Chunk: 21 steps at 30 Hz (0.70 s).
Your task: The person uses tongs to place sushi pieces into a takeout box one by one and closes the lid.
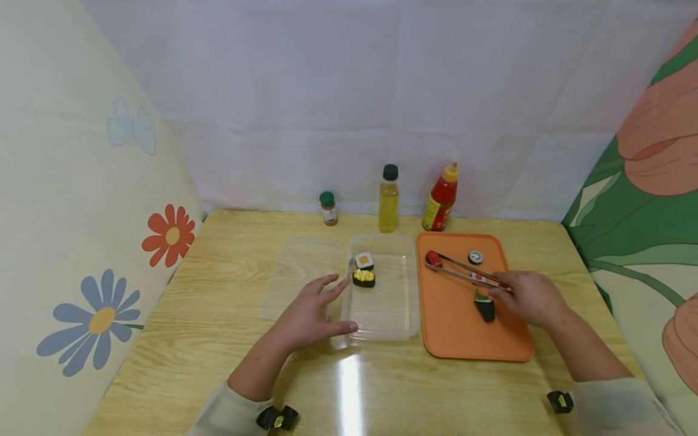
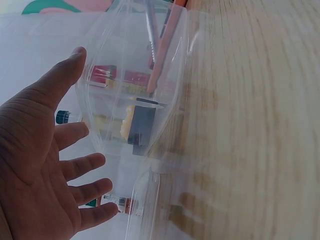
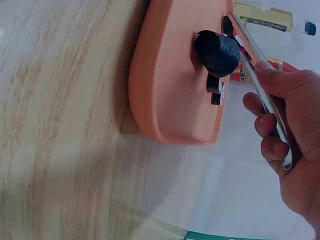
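Observation:
My right hand [image 1: 531,297] grips metal tongs [image 3: 272,107], whose tips stand at either side of a red-topped sushi piece [image 1: 433,259] at the far left of the orange tray [image 1: 447,330]. Nearer the hand on that tray are a small round roll [image 1: 475,257], a red-centred roll [image 1: 478,277] partly behind the tongs, and a dark cone-shaped hand roll [image 1: 485,309]. With fingers spread, my left hand [image 1: 313,315] is at the left side of a clear plastic container [image 1: 387,312]. Inside it sit a square white-topped sushi piece [image 1: 363,261] and a yellow-topped one [image 1: 363,278].
A clear lid [image 1: 305,260] lies left of the container, partly behind the left hand. Along the back wall stand a green-capped spice jar [image 1: 329,212], an oil bottle [image 1: 388,203] and a red sauce bottle [image 1: 440,203]. Printed cloth hangs at both sides.

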Tool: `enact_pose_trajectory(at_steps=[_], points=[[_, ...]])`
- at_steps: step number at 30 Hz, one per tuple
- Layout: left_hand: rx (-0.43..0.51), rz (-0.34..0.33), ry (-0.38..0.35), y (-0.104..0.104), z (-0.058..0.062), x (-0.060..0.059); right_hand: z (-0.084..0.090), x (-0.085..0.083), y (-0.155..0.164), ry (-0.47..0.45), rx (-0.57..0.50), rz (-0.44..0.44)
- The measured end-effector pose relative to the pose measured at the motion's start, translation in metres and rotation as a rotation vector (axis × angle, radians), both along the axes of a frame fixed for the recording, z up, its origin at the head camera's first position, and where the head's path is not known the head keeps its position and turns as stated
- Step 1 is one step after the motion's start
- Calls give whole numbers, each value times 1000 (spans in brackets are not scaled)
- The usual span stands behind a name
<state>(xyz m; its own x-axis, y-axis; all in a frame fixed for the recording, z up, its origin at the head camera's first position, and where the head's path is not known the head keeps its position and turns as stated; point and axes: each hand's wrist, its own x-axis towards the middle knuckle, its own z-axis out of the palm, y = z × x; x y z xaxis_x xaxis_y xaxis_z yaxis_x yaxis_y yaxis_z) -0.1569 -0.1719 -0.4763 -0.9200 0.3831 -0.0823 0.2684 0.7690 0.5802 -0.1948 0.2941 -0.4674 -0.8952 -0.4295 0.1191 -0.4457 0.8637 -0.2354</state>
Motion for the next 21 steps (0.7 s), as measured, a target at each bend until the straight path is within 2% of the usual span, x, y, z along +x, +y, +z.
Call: enact_pose_trajectory(at_steps=[9, 21], points=[[3, 3, -6, 0, 1, 0, 5, 1, 5, 35, -4, 6], [0, 3, -12, 1, 2, 0, 17, 2, 4, 37, 8, 28]])
